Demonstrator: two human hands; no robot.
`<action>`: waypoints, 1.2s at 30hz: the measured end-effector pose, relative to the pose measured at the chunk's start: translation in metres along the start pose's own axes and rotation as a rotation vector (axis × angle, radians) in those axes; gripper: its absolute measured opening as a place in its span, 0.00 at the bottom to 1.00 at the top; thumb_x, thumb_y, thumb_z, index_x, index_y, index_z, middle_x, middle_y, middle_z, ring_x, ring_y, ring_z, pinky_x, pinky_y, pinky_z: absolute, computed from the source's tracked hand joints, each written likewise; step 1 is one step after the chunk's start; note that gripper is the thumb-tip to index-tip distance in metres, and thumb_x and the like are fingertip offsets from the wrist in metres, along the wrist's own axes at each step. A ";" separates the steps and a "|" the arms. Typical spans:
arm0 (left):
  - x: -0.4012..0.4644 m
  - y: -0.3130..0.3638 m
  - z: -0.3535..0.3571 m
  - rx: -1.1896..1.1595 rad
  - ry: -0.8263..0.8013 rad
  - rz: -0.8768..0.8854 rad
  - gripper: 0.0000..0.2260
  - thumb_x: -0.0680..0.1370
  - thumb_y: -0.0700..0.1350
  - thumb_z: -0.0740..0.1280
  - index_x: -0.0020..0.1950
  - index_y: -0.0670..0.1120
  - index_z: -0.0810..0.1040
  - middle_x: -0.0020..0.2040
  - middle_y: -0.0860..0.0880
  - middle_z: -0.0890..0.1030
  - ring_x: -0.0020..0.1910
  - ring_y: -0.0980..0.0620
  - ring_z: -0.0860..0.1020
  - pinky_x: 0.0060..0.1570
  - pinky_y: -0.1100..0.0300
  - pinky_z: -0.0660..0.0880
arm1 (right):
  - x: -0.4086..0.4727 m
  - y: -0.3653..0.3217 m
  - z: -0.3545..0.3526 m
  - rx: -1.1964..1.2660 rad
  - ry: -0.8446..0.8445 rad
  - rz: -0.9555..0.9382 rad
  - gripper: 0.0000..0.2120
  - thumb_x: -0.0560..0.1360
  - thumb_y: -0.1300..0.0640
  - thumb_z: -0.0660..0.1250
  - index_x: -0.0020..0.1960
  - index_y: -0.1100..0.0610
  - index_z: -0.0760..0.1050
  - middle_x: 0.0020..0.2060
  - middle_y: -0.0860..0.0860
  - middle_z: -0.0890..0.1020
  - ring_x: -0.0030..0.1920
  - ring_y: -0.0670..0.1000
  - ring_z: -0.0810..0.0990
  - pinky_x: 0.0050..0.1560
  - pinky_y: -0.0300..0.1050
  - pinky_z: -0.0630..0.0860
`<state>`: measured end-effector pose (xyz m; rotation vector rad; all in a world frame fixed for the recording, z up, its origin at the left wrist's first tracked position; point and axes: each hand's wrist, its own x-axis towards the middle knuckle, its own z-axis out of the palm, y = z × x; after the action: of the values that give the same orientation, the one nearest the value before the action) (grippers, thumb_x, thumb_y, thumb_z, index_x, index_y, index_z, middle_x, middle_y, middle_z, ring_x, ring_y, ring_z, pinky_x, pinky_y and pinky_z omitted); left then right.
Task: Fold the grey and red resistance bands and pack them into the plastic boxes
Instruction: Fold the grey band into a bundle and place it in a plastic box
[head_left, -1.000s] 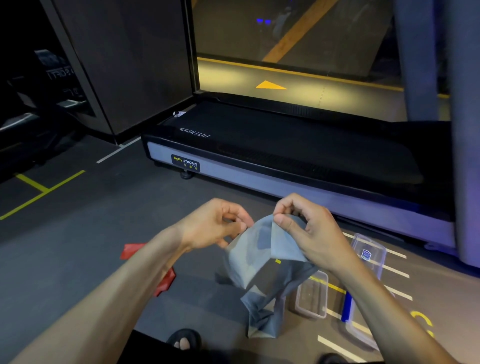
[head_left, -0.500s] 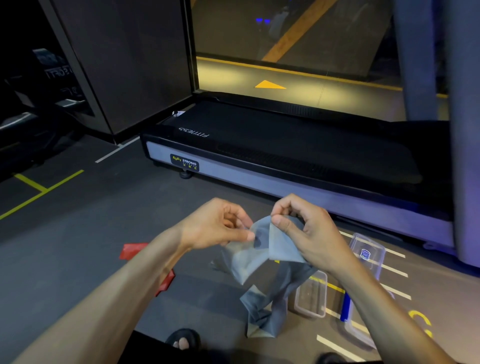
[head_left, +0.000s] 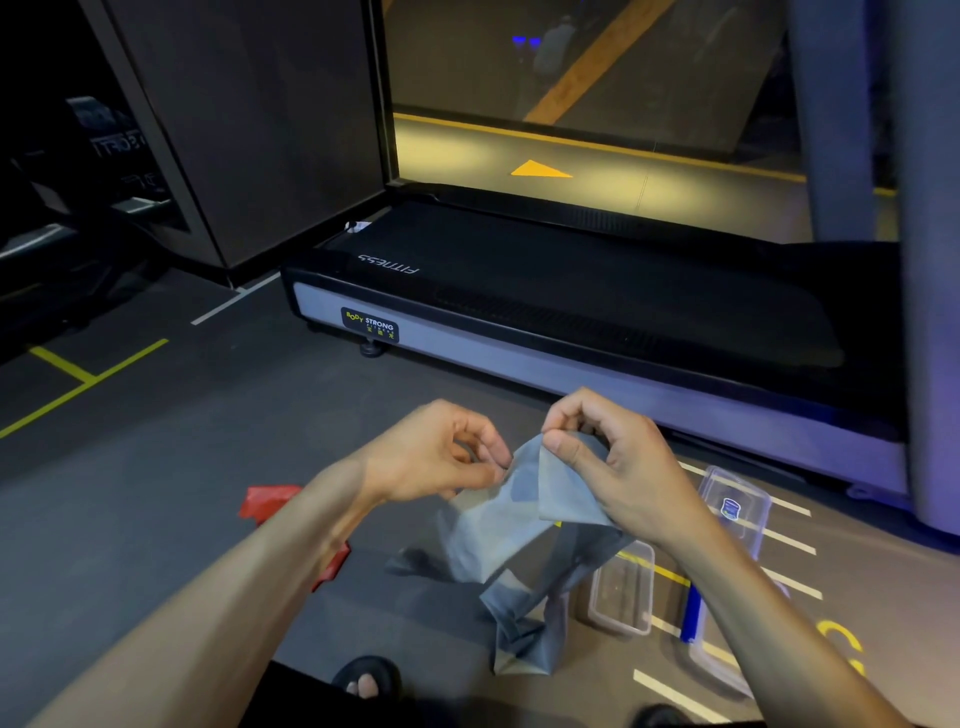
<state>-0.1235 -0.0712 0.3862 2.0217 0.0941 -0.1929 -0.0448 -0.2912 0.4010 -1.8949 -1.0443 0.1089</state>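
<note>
The grey resistance band (head_left: 519, 525) hangs in front of me, its lower end crumpled on the floor. My right hand (head_left: 618, 467) pinches its top fold between thumb and fingers. My left hand (head_left: 436, 457) pinches the band's left edge with curled fingers. The red resistance band (head_left: 270, 501) lies on the floor at the left, partly hidden behind my left forearm. A small clear plastic box (head_left: 621, 595) stands open on the floor below my right wrist. A second clear box (head_left: 735, 506) with a blue label lies to the right of it.
A black treadmill (head_left: 571, 296) runs across the floor just beyond my hands. A clear lid with a blue edge (head_left: 717, 654) lies at the lower right, partly behind my right forearm. My sandalled foot (head_left: 366, 680) is at the bottom. Yellow and white lines mark the grey floor.
My left hand has slid closer to the right hand along the band's top edge, and the fold between them has narrowed. The hanging part has shifted slightly.
</note>
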 end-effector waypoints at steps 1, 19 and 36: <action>0.000 -0.001 0.000 -0.010 0.002 -0.001 0.04 0.76 0.40 0.75 0.49 0.48 0.85 0.41 0.49 0.83 0.36 0.54 0.77 0.34 0.60 0.76 | 0.000 0.000 0.000 -0.001 -0.002 0.000 0.06 0.79 0.61 0.70 0.48 0.52 0.77 0.41 0.47 0.79 0.43 0.48 0.77 0.44 0.35 0.71; 0.003 -0.002 0.000 -0.052 0.060 0.107 0.05 0.80 0.35 0.70 0.49 0.44 0.82 0.46 0.40 0.81 0.37 0.54 0.79 0.36 0.58 0.80 | 0.001 0.010 0.000 0.060 0.018 0.002 0.05 0.79 0.60 0.71 0.48 0.51 0.77 0.40 0.50 0.79 0.42 0.51 0.78 0.46 0.49 0.74; 0.007 -0.009 0.001 0.023 0.067 0.116 0.13 0.69 0.42 0.82 0.50 0.47 0.84 0.46 0.44 0.85 0.45 0.45 0.83 0.58 0.46 0.80 | 0.001 0.015 0.003 0.089 -0.002 0.022 0.05 0.79 0.60 0.71 0.48 0.51 0.77 0.40 0.50 0.79 0.42 0.52 0.78 0.46 0.48 0.74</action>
<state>-0.1184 -0.0684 0.3771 2.0497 0.0173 -0.0531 -0.0366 -0.2915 0.3882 -1.8271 -1.0038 0.1672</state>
